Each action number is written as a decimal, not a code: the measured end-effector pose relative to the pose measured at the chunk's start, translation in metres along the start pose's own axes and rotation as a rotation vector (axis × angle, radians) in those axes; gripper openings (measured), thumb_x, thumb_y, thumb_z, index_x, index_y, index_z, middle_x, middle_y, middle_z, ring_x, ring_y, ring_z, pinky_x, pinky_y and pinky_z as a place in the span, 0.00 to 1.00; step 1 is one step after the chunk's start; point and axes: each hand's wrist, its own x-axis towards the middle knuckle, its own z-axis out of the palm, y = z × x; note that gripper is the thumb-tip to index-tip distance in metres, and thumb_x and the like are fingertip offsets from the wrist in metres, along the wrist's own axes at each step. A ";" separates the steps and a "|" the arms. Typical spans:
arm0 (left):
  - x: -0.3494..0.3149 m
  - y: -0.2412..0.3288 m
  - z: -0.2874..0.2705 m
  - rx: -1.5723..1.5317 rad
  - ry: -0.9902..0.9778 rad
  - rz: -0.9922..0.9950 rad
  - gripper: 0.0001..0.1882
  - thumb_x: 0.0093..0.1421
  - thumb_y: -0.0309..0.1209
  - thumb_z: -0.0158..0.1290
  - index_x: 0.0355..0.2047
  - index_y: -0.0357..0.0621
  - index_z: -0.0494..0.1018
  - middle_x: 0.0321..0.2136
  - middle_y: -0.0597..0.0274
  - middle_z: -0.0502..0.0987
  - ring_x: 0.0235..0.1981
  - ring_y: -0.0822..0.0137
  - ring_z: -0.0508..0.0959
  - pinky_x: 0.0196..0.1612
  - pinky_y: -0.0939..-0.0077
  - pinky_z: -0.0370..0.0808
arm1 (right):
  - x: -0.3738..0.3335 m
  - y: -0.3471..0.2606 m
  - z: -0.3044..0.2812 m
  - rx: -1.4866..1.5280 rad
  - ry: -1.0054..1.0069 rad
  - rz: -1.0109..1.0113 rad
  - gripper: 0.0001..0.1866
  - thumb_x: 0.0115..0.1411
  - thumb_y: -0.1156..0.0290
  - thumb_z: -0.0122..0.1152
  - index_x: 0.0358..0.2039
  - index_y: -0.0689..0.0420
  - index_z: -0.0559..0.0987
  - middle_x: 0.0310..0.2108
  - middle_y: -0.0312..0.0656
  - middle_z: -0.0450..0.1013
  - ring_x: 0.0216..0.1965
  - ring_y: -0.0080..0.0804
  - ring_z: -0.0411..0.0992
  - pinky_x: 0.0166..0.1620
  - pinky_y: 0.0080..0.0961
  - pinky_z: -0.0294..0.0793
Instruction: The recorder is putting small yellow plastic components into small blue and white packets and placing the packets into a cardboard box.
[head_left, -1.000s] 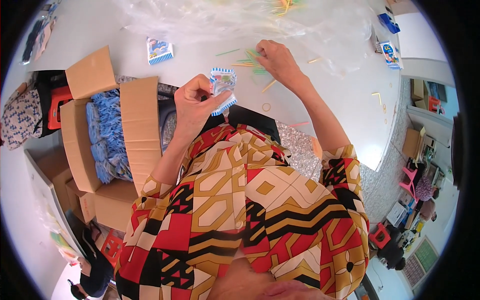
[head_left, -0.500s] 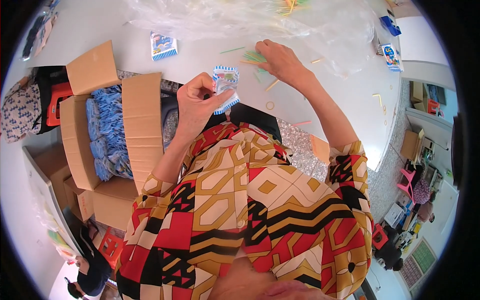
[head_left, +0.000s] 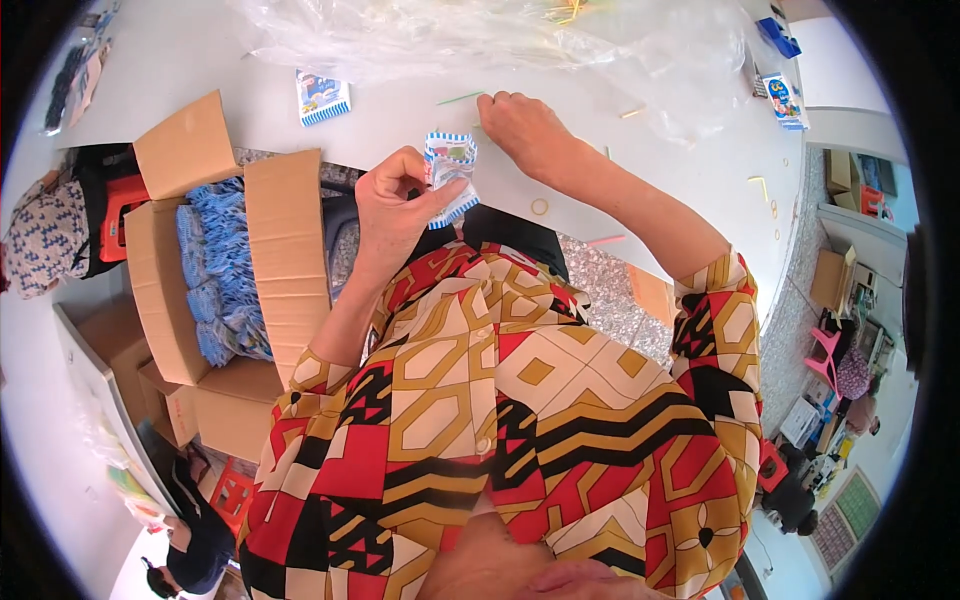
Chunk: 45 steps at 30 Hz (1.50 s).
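Observation:
Pinched between thumb and fingers of my left hand [head_left: 390, 205] is a small packet [head_left: 450, 165] with blue-and-white striped ends, held upright just off the table's near edge. My right hand [head_left: 520, 130] rests low over the white table [head_left: 390, 110] with its fingers curled downward. Whatever lies under its fingers is hidden. Beside its fingertips is a thin green straw [head_left: 460, 98]. A rubber band [head_left: 540, 207] and a pink straw [head_left: 606, 240] lie nearer to me.
Clear plastic sheeting [head_left: 480, 40] spreads over the table's far side. Another striped packet [head_left: 323, 97] lies at the left. An open carton [head_left: 285, 250] to my left holds bundled blue packets [head_left: 225, 270]. More packets [head_left: 782, 102] are at the far right. Other people sit around the room.
My right hand has shifted left across the table, its fingers curling in. The loose green straws near it are no longer visible as a pile. My left hand stays put with the packet.

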 end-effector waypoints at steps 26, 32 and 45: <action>0.017 -0.011 0.022 0.104 -0.194 0.150 0.13 0.45 0.19 0.64 0.19 0.40 0.68 0.20 0.69 0.70 0.22 0.80 0.69 0.26 0.85 0.66 | -0.052 0.078 -0.003 0.672 0.372 0.139 0.03 0.57 0.76 0.59 0.31 0.60 0.77 0.26 0.34 0.73 0.24 0.18 0.69 0.29 0.15 0.70; 0.023 -0.016 0.026 0.194 -0.205 0.173 0.12 0.44 0.21 0.65 0.19 0.40 0.69 0.20 0.68 0.72 0.22 0.79 0.70 0.27 0.84 0.68 | -0.080 0.035 -0.103 1.419 0.376 0.110 0.04 0.56 0.79 0.60 0.33 0.60 0.77 0.29 0.35 0.73 0.27 0.17 0.69 0.29 0.14 0.71; 0.029 -0.013 0.032 0.299 -0.252 0.167 0.10 0.46 0.21 0.64 0.20 0.40 0.72 0.21 0.69 0.72 0.24 0.79 0.70 0.30 0.83 0.67 | -0.075 0.017 -0.107 1.096 0.114 0.057 0.02 0.56 0.77 0.60 0.30 0.59 0.77 0.24 0.31 0.71 0.25 0.14 0.67 0.27 0.13 0.66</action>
